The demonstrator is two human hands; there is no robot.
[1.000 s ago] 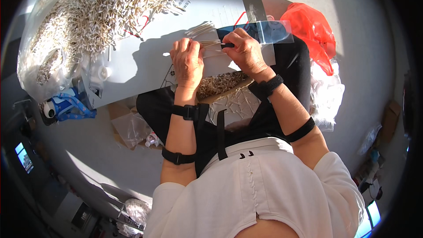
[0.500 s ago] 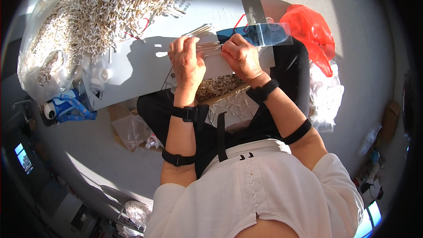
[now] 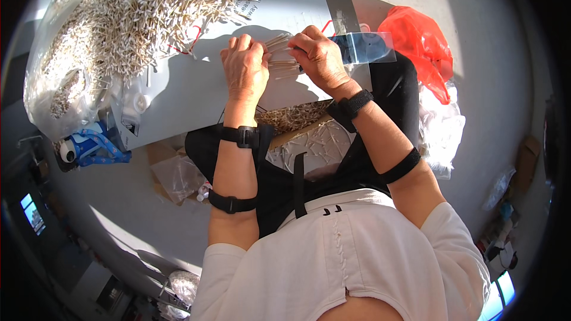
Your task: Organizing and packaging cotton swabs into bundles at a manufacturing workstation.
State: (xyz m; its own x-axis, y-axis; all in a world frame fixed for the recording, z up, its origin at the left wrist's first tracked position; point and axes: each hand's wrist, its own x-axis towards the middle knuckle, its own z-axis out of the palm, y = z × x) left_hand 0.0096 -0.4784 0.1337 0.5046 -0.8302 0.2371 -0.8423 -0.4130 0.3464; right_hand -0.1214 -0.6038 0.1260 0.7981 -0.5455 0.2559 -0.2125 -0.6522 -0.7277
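Cotton swabs point(image 3: 282, 64) lie in a loose bundle on the grey board point(image 3: 178, 98) between my two hands. My left hand point(image 3: 245, 71) has its fingers curled down at the left ends of the swabs. At the right ends, my right hand point(image 3: 319, 59) is bent in a pinch on the swabs; its fingertips are partly hidden. A clear and bluish plastic bag point(image 3: 364, 49) lies flat just right of my right hand, partly under it. A big heap of swabs point(image 3: 160, 6) spreads out of a clear bag at the far left.
An open box of swabs point(image 3: 294, 116) sits below the board's near edge, above my lap. A red plastic bag point(image 3: 416, 41) stands at the right, over white plastic bags point(image 3: 440, 125). A tape roll point(image 3: 141, 102) and a blue-and-white bottle point(image 3: 89, 142) are at the left.
Both hands have shifted a little; the left moved slightly left, the right slightly left and up. More of the swab bundle now shows near my right fingertips.
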